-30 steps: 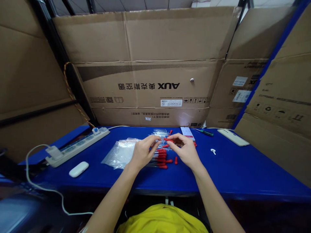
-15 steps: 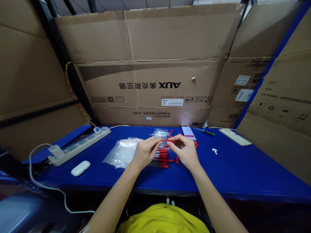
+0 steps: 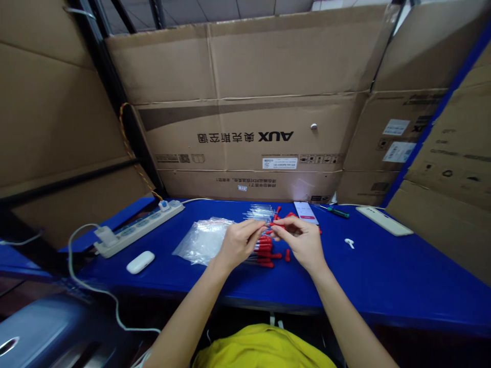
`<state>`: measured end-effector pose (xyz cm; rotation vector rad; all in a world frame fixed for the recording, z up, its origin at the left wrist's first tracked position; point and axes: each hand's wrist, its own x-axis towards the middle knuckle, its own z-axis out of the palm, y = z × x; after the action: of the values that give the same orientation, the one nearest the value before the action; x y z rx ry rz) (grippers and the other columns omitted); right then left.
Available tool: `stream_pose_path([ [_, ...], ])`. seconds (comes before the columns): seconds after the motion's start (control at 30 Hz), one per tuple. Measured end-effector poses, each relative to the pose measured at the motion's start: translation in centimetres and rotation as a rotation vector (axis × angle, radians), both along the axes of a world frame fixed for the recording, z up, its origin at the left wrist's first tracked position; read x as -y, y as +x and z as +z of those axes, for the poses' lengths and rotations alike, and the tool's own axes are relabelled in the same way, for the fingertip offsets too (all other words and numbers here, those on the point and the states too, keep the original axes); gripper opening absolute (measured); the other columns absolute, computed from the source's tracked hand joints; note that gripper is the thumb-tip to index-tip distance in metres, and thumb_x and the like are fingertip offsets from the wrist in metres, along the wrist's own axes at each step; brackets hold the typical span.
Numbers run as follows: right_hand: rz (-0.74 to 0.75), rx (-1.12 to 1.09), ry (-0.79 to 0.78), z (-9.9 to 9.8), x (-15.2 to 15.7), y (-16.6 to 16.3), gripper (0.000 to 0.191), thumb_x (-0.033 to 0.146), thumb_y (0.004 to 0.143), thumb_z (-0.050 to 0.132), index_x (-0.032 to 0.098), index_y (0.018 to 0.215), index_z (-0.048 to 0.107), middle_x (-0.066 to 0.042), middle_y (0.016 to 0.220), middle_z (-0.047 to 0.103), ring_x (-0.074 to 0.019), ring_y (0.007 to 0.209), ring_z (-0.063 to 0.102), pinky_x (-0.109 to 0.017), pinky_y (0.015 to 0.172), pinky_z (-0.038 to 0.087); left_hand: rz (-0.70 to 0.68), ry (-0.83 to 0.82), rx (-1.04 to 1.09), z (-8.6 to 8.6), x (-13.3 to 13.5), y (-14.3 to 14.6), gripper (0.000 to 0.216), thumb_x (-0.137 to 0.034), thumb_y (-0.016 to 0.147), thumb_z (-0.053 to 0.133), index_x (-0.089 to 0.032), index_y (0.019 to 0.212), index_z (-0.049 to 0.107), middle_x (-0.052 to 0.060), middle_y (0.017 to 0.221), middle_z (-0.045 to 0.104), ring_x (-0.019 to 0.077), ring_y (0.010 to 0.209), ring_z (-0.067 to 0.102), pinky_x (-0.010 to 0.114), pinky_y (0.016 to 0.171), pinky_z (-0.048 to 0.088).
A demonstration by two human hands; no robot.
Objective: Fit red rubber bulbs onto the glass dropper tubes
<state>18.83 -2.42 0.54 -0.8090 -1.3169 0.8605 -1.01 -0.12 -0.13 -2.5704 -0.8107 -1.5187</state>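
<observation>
Over the blue table (image 3: 376, 276), my left hand (image 3: 240, 243) pinches the clear end of a thin glass dropper tube. My right hand (image 3: 303, 240) pinches a small red rubber cap (image 3: 272, 223) at the tube's other end, and the fingertips of both hands nearly meet. Under my hands lies a row of finished droppers with red caps (image 3: 264, 250). A bundle of bare clear tubes (image 3: 259, 212) sits just behind them. Loose red caps (image 3: 287, 254) are scattered by my right hand.
A pile of clear plastic bags (image 3: 203, 240) lies left of my hands. Further left are a white earbud case (image 3: 140, 261) and a power strip (image 3: 140, 230) with a plugged charger. At the back right are a phone (image 3: 306, 212), a green screwdriver (image 3: 337, 211), another phone (image 3: 383, 221) and an earbud (image 3: 349, 243). Cardboard boxes wall the table.
My hands have closed toward each other, bringing the red cap up to the tube's end. The camera has swung slightly left, so everything sits a bit further right.
</observation>
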Motion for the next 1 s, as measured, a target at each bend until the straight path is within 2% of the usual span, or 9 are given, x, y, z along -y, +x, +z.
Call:
stream_pose_path([
  [0.2, -0.075, 0.015, 0.022, -0.4, 0.3, 0.0, 0.033, 0.053, 0.074, 0.095, 0.024, 0.086, 0.086, -0.006, 0.076, 0.083, -0.0264, 0.061, 0.08, -0.04, 0.063, 0.072, 0.001, -0.093, -0.049, -0.4, 0.5, 0.0, 0.029, -0.03, 0.112, 0.051, -0.017, 0.118, 0.077, 0.011, 0.1, 0.082, 0.0209, 0.089, 0.08, 0.033, 0.08, 0.065],
  [0.4, -0.01, 0.025, 0.007, -0.9, -0.3, 0.5, 0.031, 0.052, 0.073, 0.096, 0.024, 0.084, 0.087, -0.007, 0.075, 0.083, -0.0273, 0.062, 0.081, -0.038, 0.062, 0.072, -0.015, -0.07, -0.112, -0.3, 0.4, -0.3, 0.031, -0.03, 0.113, 0.05, -0.016, 0.112, 0.077, 0.009, 0.092, 0.082, 0.0186, 0.078, 0.078, 0.029, 0.071, 0.06],
  [0.67, 0.097, 0.039, -0.042, -0.4, -0.3, 0.8, 0.029, 0.048, 0.071, 0.098, 0.024, 0.081, 0.087, -0.006, 0.072, 0.083, -0.0275, 0.06, 0.081, -0.039, 0.063, 0.072, -0.066, -0.059, -0.179, 0.2, 0.3, -0.6, 0.029, -0.027, 0.113, 0.05, -0.016, 0.103, 0.075, 0.007, 0.085, 0.079, 0.0176, 0.074, 0.074, 0.027, 0.067, 0.054],
  [1.0, 0.219, 0.086, -0.018, 0.2, 0.1, 1.7, 0.023, 0.044, 0.078, 0.093, 0.023, 0.087, 0.088, -0.007, 0.078, 0.085, -0.0271, 0.071, 0.084, -0.036, 0.07, 0.073, -0.112, 0.043, -0.21, 0.8, 0.3, -0.8, 0.024, -0.023, 0.113, 0.051, -0.015, 0.108, 0.073, 0.004, 0.079, 0.074, 0.0136, 0.066, 0.068, 0.025, 0.059, 0.044],
])
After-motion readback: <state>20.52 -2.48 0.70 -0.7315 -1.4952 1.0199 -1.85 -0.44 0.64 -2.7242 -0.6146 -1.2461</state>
